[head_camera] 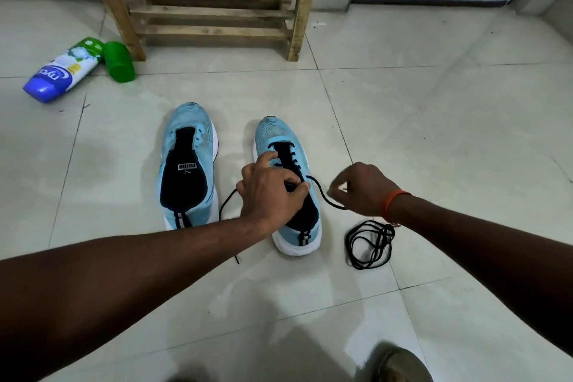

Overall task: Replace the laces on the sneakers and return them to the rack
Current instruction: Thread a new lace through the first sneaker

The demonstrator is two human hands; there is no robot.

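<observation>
Two light blue sneakers stand side by side on the tiled floor. The left sneaker [189, 146] has no lace and its black tongue lies open. The right sneaker [279, 136] carries a black lace [321, 192] threaded through several eyelets. My left hand [271, 189] rests over this shoe's tongue, fingers curled on the lacing. My right hand [361, 187] pinches the lace's free end to the right of the shoe. The lace's other end trails on the floor to the left of the shoe. A second black lace [369, 243] lies coiled on the floor under my right wrist.
A wooden rack [214, 12] stands against the far wall. A blue and white bottle [62, 70] and a green cup [119, 62] lie on the floor at the left. A foot in a sandal [400, 364] shows at the bottom edge.
</observation>
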